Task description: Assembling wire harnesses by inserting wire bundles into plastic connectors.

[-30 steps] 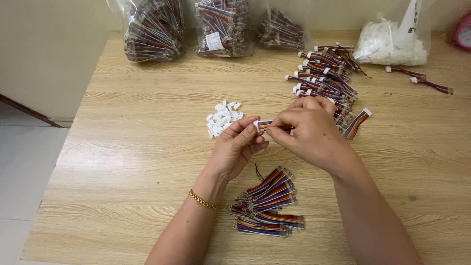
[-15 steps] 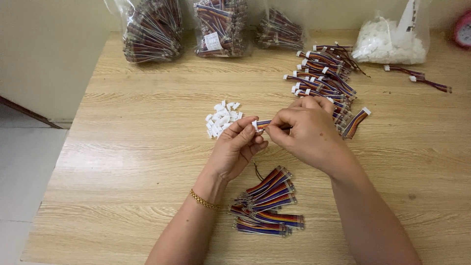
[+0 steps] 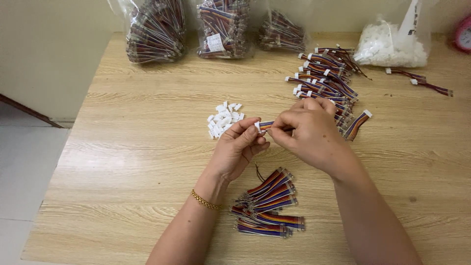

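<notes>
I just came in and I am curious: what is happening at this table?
A person holds one short multicoloured ribbon cable between the left hand and right hand, above a light wooden table. A small pile of white plastic connectors lies beside the hands, and a heap of similar cables lies nearer the person.

The scene was bright and evenly lit by soft, diffuse light, so the pale wooden bench (image 3: 122, 147) carried only faint, short shadows under the arms and beneath the heap of multicoloured wire bundles (image 3: 267, 206). Mild glare shone on the clear plastic bags (image 3: 157, 29) at the far edge. Focus was sharp throughout, with slight wide-angle bending of the bench edges.
</notes>
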